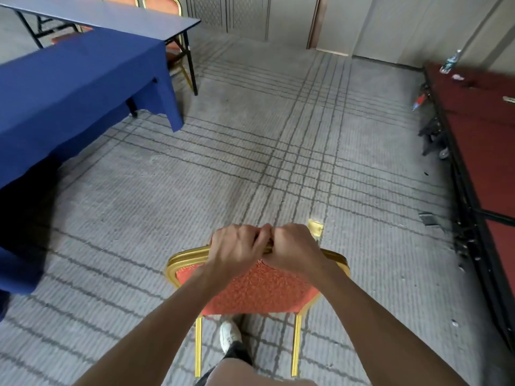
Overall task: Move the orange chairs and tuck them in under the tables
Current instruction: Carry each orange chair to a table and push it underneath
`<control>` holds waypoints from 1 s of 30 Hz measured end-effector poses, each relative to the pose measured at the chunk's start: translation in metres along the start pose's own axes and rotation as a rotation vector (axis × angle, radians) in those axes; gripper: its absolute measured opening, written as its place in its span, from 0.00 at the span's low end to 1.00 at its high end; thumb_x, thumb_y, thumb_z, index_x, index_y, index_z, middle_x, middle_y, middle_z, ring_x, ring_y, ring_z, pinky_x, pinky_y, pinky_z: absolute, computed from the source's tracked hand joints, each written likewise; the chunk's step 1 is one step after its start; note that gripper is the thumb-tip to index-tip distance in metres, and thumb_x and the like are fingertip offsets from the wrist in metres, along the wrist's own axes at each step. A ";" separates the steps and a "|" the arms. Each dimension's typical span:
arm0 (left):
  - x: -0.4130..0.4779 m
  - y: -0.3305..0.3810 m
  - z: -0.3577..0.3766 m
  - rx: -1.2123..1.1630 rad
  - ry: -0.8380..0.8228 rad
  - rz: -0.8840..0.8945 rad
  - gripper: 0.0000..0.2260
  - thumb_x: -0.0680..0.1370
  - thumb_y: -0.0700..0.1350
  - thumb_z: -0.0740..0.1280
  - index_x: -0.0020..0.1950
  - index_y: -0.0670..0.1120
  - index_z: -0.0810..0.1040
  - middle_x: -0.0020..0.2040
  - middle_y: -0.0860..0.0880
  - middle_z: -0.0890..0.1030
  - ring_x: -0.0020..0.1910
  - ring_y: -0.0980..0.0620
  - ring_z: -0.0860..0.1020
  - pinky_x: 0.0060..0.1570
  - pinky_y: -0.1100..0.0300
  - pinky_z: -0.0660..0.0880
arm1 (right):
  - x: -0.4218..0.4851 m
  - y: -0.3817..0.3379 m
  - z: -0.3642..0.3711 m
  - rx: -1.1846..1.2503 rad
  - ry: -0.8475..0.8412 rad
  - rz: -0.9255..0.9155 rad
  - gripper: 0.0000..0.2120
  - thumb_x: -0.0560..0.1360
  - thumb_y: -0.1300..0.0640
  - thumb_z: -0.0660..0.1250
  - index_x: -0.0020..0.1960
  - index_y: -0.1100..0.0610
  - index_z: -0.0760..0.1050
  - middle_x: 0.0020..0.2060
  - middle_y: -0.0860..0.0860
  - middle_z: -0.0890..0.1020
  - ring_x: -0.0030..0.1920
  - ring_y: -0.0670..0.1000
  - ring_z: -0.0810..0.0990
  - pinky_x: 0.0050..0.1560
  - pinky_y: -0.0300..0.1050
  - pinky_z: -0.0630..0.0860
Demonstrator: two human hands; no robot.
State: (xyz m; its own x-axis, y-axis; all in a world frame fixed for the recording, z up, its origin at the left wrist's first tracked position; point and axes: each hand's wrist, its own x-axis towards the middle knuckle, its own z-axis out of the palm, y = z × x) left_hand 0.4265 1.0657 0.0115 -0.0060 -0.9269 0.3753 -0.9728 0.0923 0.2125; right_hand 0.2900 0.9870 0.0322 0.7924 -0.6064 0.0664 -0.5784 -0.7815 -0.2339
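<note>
An orange chair (250, 291) with a gold frame is right in front of me, low in the view, its backrest facing me. My left hand (237, 250) and my right hand (292, 252) grip the top rail of the backrest side by side, fingers curled over it. A table under a dark blue cloth (69, 84) stands to the left, a few steps from the chair. Behind it is a bare blue-grey table (111, 15), with other orange chairs (163, 2) at its far side and one partly under its right end.
Grey carpet with dark crossing lines stretches ahead. Along the right runs a dark red platform (479, 129) on a black frame, with a water bottle (449, 62) on it. My foot in a white shoe (229, 335) shows under the chair. Walls and doors close the far end.
</note>
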 end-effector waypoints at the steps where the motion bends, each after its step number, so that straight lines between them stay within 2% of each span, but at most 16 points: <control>1: 0.010 -0.011 0.007 0.029 0.028 0.012 0.10 0.77 0.41 0.65 0.58 0.42 0.75 0.31 0.47 0.76 0.21 0.47 0.70 0.20 0.59 0.69 | 0.015 0.006 -0.004 -0.004 -0.031 0.029 0.09 0.70 0.50 0.66 0.34 0.52 0.71 0.25 0.50 0.76 0.27 0.52 0.76 0.29 0.43 0.71; 3: 0.040 -0.035 0.014 0.113 0.101 0.047 0.11 0.76 0.40 0.66 0.58 0.41 0.75 0.33 0.45 0.76 0.22 0.47 0.70 0.20 0.58 0.69 | 0.049 0.015 -0.011 -0.027 -0.052 0.067 0.08 0.71 0.49 0.64 0.37 0.52 0.74 0.25 0.49 0.76 0.27 0.51 0.75 0.29 0.44 0.73; 5: 0.070 -0.056 0.013 0.137 0.095 0.060 0.05 0.78 0.42 0.63 0.51 0.42 0.75 0.31 0.46 0.75 0.21 0.47 0.69 0.19 0.60 0.69 | 0.083 0.022 -0.012 -0.002 -0.040 0.104 0.09 0.70 0.47 0.63 0.37 0.51 0.75 0.25 0.48 0.74 0.27 0.49 0.74 0.28 0.43 0.72; 8: 0.103 -0.075 0.011 0.194 0.054 0.036 0.06 0.78 0.42 0.62 0.43 0.43 0.76 0.29 0.48 0.71 0.20 0.48 0.67 0.20 0.63 0.63 | 0.116 0.035 -0.015 0.046 -0.014 0.154 0.10 0.71 0.46 0.64 0.36 0.52 0.74 0.24 0.47 0.73 0.25 0.48 0.73 0.26 0.40 0.68; 11: 0.138 -0.095 0.021 0.299 0.079 0.043 0.05 0.77 0.38 0.64 0.44 0.42 0.78 0.32 0.46 0.71 0.22 0.49 0.68 0.21 0.61 0.61 | 0.150 0.054 -0.021 0.054 -0.009 0.161 0.10 0.72 0.47 0.66 0.36 0.51 0.72 0.24 0.46 0.72 0.25 0.48 0.72 0.26 0.41 0.64; 13: 0.158 -0.105 0.025 0.274 0.052 0.033 0.04 0.77 0.38 0.63 0.44 0.42 0.78 0.31 0.46 0.70 0.22 0.49 0.68 0.21 0.61 0.62 | 0.172 0.066 -0.024 0.081 -0.004 0.152 0.11 0.72 0.47 0.66 0.35 0.50 0.70 0.23 0.45 0.71 0.25 0.47 0.70 0.25 0.40 0.62; 17: 0.208 -0.136 0.031 0.135 0.003 -0.102 0.13 0.80 0.45 0.56 0.41 0.43 0.76 0.30 0.48 0.69 0.24 0.46 0.69 0.25 0.58 0.64 | 0.226 0.088 -0.024 0.093 -0.011 0.149 0.11 0.72 0.46 0.66 0.34 0.49 0.70 0.24 0.46 0.73 0.25 0.47 0.72 0.26 0.41 0.66; 20: 0.242 -0.157 0.042 0.157 -0.072 -0.055 0.09 0.77 0.42 0.58 0.42 0.41 0.76 0.30 0.46 0.70 0.22 0.46 0.69 0.23 0.60 0.61 | 0.266 0.109 -0.021 0.080 0.003 0.150 0.10 0.72 0.45 0.66 0.36 0.49 0.72 0.24 0.46 0.72 0.25 0.48 0.72 0.27 0.42 0.70; 22: 0.266 -0.174 0.054 0.139 -0.100 -0.130 0.08 0.78 0.44 0.60 0.41 0.43 0.74 0.29 0.48 0.69 0.23 0.46 0.69 0.23 0.59 0.65 | 0.292 0.123 -0.018 0.073 0.028 0.147 0.10 0.71 0.45 0.67 0.36 0.50 0.73 0.23 0.45 0.71 0.25 0.48 0.72 0.26 0.42 0.69; 24: 0.297 -0.192 0.063 0.126 -0.084 -0.286 0.12 0.80 0.49 0.60 0.38 0.48 0.70 0.30 0.51 0.67 0.29 0.46 0.71 0.30 0.55 0.69 | 0.323 0.138 -0.016 0.091 0.035 0.140 0.09 0.70 0.47 0.67 0.36 0.50 0.73 0.23 0.46 0.72 0.25 0.49 0.72 0.27 0.41 0.67; 25: 0.315 -0.201 0.068 0.118 -0.089 -0.308 0.12 0.79 0.49 0.62 0.37 0.48 0.69 0.29 0.51 0.68 0.29 0.46 0.71 0.30 0.55 0.68 | 0.343 0.148 -0.014 0.102 0.025 0.132 0.08 0.69 0.48 0.68 0.36 0.51 0.73 0.24 0.46 0.73 0.26 0.50 0.73 0.27 0.41 0.66; 27: 0.337 -0.211 0.072 0.136 -0.154 -0.204 0.10 0.75 0.43 0.70 0.38 0.45 0.71 0.28 0.48 0.70 0.23 0.46 0.70 0.23 0.59 0.63 | 0.371 0.162 -0.013 0.092 0.010 0.114 0.07 0.69 0.49 0.68 0.37 0.52 0.76 0.25 0.47 0.74 0.27 0.50 0.73 0.27 0.40 0.65; 28: 0.352 -0.221 0.072 0.169 -0.173 -0.180 0.09 0.73 0.42 0.71 0.38 0.44 0.72 0.28 0.47 0.70 0.21 0.46 0.70 0.22 0.61 0.61 | 0.388 0.170 -0.014 0.085 0.011 0.097 0.08 0.69 0.49 0.67 0.38 0.53 0.77 0.24 0.47 0.73 0.26 0.50 0.72 0.26 0.40 0.65; 30: 0.377 -0.240 0.068 0.166 -0.176 -0.170 0.08 0.76 0.43 0.64 0.37 0.43 0.72 0.28 0.47 0.70 0.22 0.44 0.71 0.23 0.60 0.61 | 0.420 0.181 -0.015 0.089 0.020 0.055 0.09 0.71 0.49 0.66 0.36 0.53 0.75 0.23 0.46 0.71 0.26 0.49 0.73 0.24 0.40 0.63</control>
State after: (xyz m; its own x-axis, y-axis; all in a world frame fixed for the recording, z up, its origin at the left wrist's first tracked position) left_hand 0.6414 0.6692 0.0405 0.1348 -0.9741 0.1815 -0.9877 -0.1175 0.1029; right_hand 0.5151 0.5887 0.0322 0.7554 -0.6515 0.0703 -0.6006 -0.7313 -0.3231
